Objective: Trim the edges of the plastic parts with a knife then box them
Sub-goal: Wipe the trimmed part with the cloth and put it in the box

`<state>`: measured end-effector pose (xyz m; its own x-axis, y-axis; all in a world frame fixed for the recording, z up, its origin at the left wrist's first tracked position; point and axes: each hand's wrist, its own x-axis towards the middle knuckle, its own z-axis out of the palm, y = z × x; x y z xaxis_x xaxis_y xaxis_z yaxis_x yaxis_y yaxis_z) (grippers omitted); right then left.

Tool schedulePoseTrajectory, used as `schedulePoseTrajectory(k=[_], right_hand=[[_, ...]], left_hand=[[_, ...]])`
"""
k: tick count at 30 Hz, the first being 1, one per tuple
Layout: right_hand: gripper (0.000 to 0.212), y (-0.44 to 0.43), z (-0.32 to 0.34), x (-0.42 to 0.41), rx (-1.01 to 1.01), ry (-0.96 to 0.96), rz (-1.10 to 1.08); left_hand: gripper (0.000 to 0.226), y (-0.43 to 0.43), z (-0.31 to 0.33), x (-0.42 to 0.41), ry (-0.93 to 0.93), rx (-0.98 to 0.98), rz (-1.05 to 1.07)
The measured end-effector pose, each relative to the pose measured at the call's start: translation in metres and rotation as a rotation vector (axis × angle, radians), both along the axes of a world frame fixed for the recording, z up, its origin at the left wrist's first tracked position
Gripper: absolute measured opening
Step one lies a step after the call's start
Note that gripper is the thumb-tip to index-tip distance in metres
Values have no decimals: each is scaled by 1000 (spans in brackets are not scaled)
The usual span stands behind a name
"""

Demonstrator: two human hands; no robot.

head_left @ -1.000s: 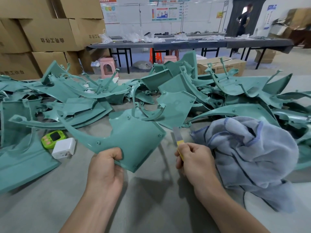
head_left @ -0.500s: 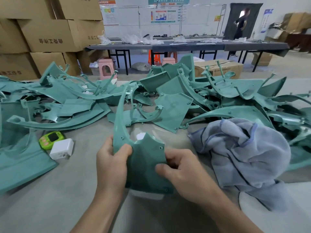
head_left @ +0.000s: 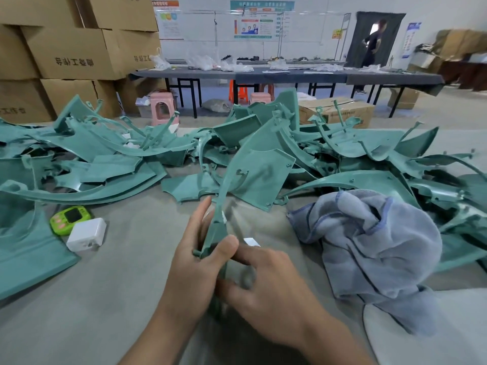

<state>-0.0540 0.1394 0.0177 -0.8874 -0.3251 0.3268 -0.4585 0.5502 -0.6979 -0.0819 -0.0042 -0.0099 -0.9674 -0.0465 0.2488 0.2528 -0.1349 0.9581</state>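
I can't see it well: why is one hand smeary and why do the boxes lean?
Head view: motion blur smears the right hand and the lower end of the plastic part; head view again, the wide lens bends the edges, so the cardboard boxes lean.

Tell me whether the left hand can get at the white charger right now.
Probably, once freed: the left hand grips a green plastic part, but only bare table separates it from the white charger.
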Motion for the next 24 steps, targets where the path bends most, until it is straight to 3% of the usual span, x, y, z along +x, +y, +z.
schedulePoseTrajectory(k=[2, 5, 7, 9, 11, 12, 15, 19, 21, 24], right_hand=[[36, 10, 2, -4, 62, 145, -171], [56, 45, 9, -20, 330, 420, -635], [68, 75, 16, -28, 505, 325, -808], [73, 97, 17, -29, 646, 64, -865], [69, 104, 16, -29, 747, -152, -880], [61, 104, 18, -28, 763, -169, -890], [24, 102, 22, -28, 585, 39, -894], [21, 81, 31, -10, 1, 527, -751], [20, 48, 32, -1, -126, 526, -573], [19, -3, 13, -1, -215, 300, -399]], left_hand=[[56, 2, -1, -1, 18, -11, 112], [55, 0, -3, -2, 35, -52, 200], [59, 0, -2, -1, 32, -74, 198], [65, 0, -2, 0, 47, -107, 191], [67, 0, -1, 0, 70, -127, 166], [66, 1, 0, 0, 76, -121, 150], [60, 0, 1, -1, 73, -72, 112], [58, -3, 0, -6, 41, -9, 86], [53, 0, -2, -8, 41, 27, 56], [44, 1, -5, -8, 29, 133, -43]])
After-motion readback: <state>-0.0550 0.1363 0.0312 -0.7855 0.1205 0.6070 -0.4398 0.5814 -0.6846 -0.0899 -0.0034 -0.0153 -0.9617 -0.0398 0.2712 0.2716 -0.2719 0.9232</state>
